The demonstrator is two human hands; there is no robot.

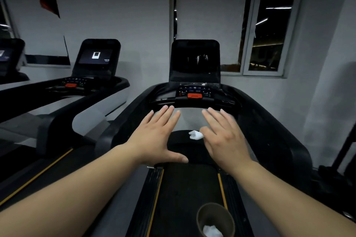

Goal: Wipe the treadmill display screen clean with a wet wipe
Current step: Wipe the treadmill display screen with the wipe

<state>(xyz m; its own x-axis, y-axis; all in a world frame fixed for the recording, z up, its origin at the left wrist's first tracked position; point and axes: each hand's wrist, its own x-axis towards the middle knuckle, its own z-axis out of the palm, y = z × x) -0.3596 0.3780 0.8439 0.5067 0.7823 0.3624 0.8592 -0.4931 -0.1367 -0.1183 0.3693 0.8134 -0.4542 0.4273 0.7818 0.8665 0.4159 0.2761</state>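
Dim indoor light, wide-angle bending at edges, motion blur on right hand (224, 136).

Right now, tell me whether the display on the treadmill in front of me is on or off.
Off, by the look of it: the display screen is dark with only faint reflections, while the neighbouring treadmill's screen glows with a white graphic.

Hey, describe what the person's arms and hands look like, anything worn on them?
Both forearms are bare all the way to the bottom of the picture: no sleeves show. The left hand and the right hand wear no gloves, and no rings, watch or bands can be seen. The fingernails look short and unpainted.
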